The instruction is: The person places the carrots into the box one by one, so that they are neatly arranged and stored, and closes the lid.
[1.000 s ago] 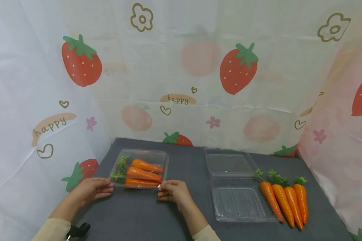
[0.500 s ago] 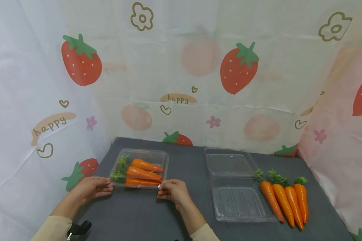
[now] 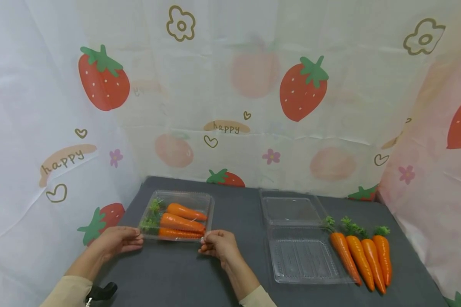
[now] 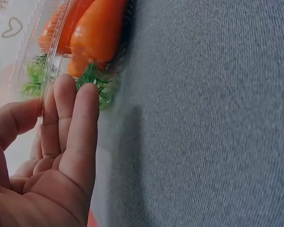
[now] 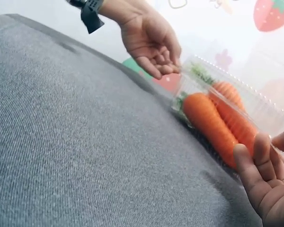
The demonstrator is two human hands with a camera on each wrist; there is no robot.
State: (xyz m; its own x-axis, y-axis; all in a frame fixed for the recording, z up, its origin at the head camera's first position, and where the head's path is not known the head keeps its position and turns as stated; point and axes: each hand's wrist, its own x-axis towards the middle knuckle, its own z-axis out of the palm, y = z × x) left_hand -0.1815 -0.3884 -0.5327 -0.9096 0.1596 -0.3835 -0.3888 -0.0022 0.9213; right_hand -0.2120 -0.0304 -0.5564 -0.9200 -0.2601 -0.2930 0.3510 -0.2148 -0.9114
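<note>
A person's two bare hands are holding a clear plastic box (image 3: 206, 197) at the left of centre in the head view. The left hand (image 3: 117, 243) is pinching the box's rim at its lower left corner between thumb and fingers; the right hand (image 3: 220, 246) is pinching the lower right corner in the same way. Inside, under a lid that is lying over them, orange carrots (image 3: 181, 222) are resting side by side, three of them showing, their leafy green tops pointing to the left. Whether the lid is fully snapped is not possible to tell.

At the lower right, a second clear box (image 3: 303, 260) is lying open, its lid folded back toward the top of the picture. Just beside its right edge, four more carrots (image 3: 360, 258) are lying in a row, tips pointing toward the bottom of the frame and green tops upward.

Everything is resting on a dark grey tabletop (image 3: 169, 277). A pale curtain (image 3: 223, 51) printed with strawberries, hearts and the word "happy" is hanging behind. A black strap (image 3: 101, 292) is showing near the left wrist, below a beige sleeve (image 3: 67, 292).
</note>
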